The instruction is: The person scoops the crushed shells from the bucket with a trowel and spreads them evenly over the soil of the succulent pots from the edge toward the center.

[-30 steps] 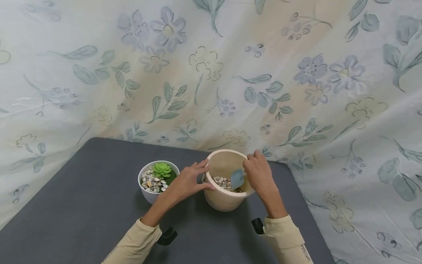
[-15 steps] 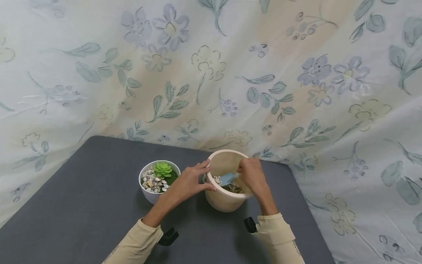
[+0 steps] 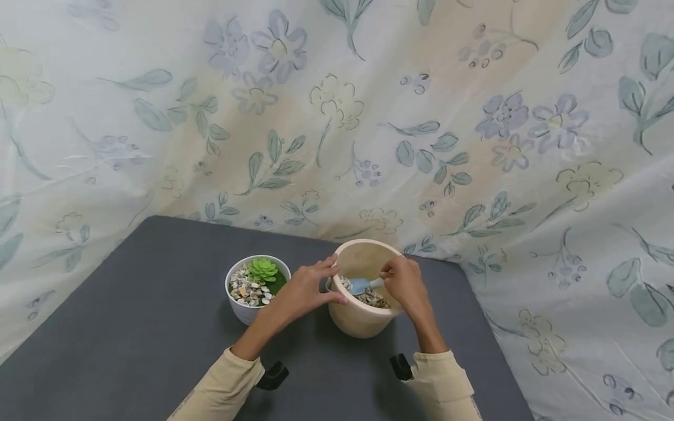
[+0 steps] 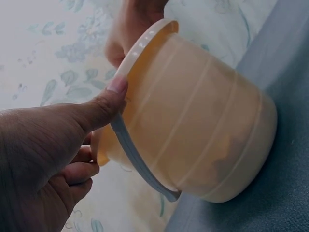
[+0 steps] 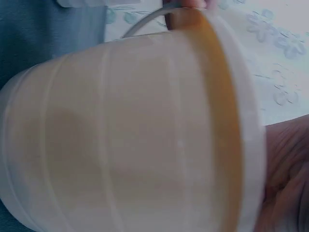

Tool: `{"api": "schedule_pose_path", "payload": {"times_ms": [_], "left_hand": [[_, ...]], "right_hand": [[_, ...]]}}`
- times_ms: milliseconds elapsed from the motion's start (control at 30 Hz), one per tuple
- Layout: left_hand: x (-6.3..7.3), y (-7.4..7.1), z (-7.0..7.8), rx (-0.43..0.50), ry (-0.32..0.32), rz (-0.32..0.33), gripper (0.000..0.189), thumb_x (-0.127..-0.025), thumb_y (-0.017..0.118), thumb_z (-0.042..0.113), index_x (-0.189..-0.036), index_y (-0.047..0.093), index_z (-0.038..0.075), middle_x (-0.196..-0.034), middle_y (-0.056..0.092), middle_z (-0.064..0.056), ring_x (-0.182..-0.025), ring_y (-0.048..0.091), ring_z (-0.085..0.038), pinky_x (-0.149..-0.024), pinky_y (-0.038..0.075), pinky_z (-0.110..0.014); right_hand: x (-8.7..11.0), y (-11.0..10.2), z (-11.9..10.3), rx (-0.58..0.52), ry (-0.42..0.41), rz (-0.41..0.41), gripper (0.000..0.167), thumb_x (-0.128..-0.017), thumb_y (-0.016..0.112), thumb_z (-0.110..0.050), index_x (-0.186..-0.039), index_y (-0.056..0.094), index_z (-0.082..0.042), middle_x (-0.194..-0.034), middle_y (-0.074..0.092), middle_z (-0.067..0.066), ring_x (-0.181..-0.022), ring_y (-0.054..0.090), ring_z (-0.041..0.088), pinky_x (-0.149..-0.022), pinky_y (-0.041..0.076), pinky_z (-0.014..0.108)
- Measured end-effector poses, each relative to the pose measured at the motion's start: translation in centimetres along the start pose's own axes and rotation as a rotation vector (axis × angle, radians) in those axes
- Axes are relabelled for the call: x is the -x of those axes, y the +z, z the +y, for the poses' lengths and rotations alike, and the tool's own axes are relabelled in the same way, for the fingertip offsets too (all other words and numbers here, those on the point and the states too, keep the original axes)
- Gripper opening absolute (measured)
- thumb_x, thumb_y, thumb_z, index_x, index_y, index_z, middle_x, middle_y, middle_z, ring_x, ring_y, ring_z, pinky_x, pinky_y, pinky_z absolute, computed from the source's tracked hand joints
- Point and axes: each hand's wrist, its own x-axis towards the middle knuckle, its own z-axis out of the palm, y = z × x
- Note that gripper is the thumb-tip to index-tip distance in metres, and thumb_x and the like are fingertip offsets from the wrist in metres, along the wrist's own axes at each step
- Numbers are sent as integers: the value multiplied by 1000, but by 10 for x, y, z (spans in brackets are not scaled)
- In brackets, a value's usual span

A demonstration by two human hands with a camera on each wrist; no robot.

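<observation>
A cream plastic bucket (image 3: 360,325) stands on the dark table with a bed of small pebbles (image 3: 375,299) inside. At its left rim my left hand (image 3: 301,289) pinches the edge, thumb towards me and fingers farther back. The left wrist view shows that thumb on the rim, near the grey bail handle (image 4: 142,166). My right hand (image 3: 406,285) reaches over the opposite rim and grips the pale handle of a small blue hand shovel (image 3: 360,286). The blade lies low inside the bucket, beside whitish pebbles at the left wall. In the right wrist view the bucket hides the shovel.
A white bowl planter (image 3: 243,313) stands left of the bucket, behind my left forearm. It holds a green succulent (image 3: 262,269), green moss and mixed pebbles. The grey tabletop (image 3: 158,304) ends at a floral cloth (image 3: 337,117) hanging behind and to the right.
My right hand has moved left and inward over the bucket. The shovel has swung from upright to nearly flat, its blade now towards the left wall. My left hand keeps holding the rim.
</observation>
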Motion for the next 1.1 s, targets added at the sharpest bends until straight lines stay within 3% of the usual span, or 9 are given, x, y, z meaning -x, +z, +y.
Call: {"api": "schedule_pose_path", "payload": {"times_ms": [300, 433, 600, 867, 1100], "left_hand": [[0, -1, -1, -6, 5, 21, 78, -82, 86, 44, -147, 62, 8, -163, 46, -17, -144, 52, -43, -113, 49, -58], [0, 0, -2, -6, 11, 21, 79, -81, 86, 45, -146, 62, 8, -162, 46, -17, -142, 55, -42, -112, 51, -57], [0, 1, -4, -7, 35, 33, 77, -81, 86, 45, -145, 64, 9, -161, 48, -18, -136, 62, -38, -107, 56, -52], [5, -1, -6, -6, 60, 27, 77, -86, 84, 43, -149, 59, 5, -163, 47, -19, -145, 54, -38, -111, 53, -52], [8, -15, -1, -19, 68, 51, 74, -87, 84, 41, -149, 60, 9, -161, 49, -19, -144, 55, -38, -112, 52, -54]], "right_hand": [[15, -19, 4, -114, 90, 61, 13, -97, 71, -5, -102, 82, 0, -105, 80, 22, -101, 74, 41, -84, 59, 53], [24, -30, 6, -120, 120, 112, 13, -97, 72, -5, -102, 81, 3, -106, 79, 24, -102, 73, 41, -76, 57, 45], [37, -44, 10, -127, 148, 153, 14, -98, 71, -6, -105, 81, 3, -108, 78, 25, -91, 66, 34, -65, 46, 30], [54, -66, 10, -104, 168, 219, 15, -100, 69, -5, -107, 79, 4, -108, 76, 27, -77, 53, 28, -62, 38, 30], [61, -82, 4, -88, 181, 269, 17, -101, 68, -7, -107, 79, 4, -102, 77, 26, -69, 49, 26, -58, 34, 29]]}}
